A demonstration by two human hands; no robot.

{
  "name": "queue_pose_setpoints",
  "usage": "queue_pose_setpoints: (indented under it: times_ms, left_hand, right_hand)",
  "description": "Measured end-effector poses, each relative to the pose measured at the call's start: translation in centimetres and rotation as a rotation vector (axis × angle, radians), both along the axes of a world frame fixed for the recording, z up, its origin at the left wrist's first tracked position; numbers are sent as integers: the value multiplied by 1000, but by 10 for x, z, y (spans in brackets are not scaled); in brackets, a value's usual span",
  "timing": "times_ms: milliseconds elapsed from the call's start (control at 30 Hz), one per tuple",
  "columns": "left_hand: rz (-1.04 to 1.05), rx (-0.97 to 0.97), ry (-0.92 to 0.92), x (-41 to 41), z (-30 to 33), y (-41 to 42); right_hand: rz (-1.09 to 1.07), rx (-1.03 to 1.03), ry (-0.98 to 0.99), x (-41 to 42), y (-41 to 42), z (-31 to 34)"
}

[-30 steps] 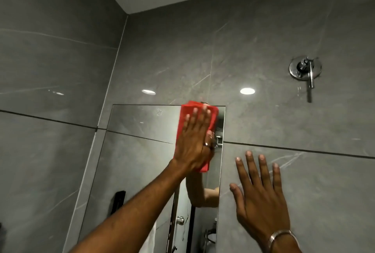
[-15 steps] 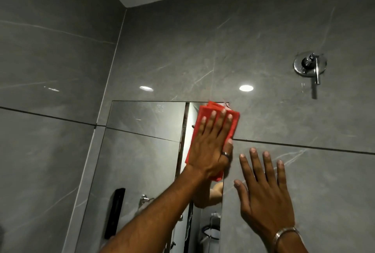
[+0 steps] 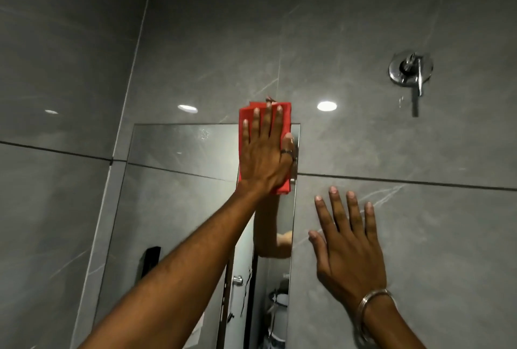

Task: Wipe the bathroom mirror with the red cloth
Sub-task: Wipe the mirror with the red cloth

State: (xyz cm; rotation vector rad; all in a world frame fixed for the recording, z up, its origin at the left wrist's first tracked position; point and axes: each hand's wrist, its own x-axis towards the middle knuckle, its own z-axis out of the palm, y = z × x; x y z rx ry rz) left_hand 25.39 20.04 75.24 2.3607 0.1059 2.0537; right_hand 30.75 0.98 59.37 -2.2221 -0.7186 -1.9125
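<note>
Both forearms are bare, with no sleeve in view. The left hand (image 3: pixel 265 153) wears a dark ring (image 3: pixel 287 151) on one finger; which finger cannot be told for sure. The right hand (image 3: pixel 349 250) carries a plain silver metal bangle (image 3: pixel 373 299) around the wrist, thin and round, shining where the light catches it. The fingernails are short and unpainted.

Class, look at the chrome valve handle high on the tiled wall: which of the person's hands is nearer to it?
Right. The right hand lies flat on the tile below the chrome valve handle; the left hand presses the red cloth on the mirror's top edge, further left.
</note>
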Motion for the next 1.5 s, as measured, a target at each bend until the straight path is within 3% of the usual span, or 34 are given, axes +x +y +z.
queue_pose_setpoints:
  times_ms: [233, 367, 533, 600, 733, 967, 1100, 1333, 1500]
  left_hand:
    - [-81, -11, -31, 5, -79, -16]
    - [-99, -2, -25, 7, -164, -21]
    - [-104, 47, 111, -1, -292, -22]
    - [-86, 82, 150, -6, -317, -19]
    - [-72, 65, 125, -7, -262, -15]
    - [-48, 34, -19, 2, -76, -22]
    - [-8, -13, -42, 6, -52, -30]
    - [-23, -62, -75, 14, -180, -31]
    - [-58, -66, 73, 10, -327, -29]
  right_hand:
    - [-8, 29, -17, 4, 3, -8]
    - [-3, 55, -14, 0, 9, -15]
    - [-7, 80, 14, -1, 14, -26]
    - [-16, 86, 21, -2, 14, -28]
    - [-12, 85, 29, -3, 14, -28]
    - [-9, 84, 14, -1, 15, -29]
    - [-17, 85, -2, -2, 14, -28]
    - [-24, 96, -20, -8, 15, -29]
    - [-59, 121, -8, -11, 20, -37]
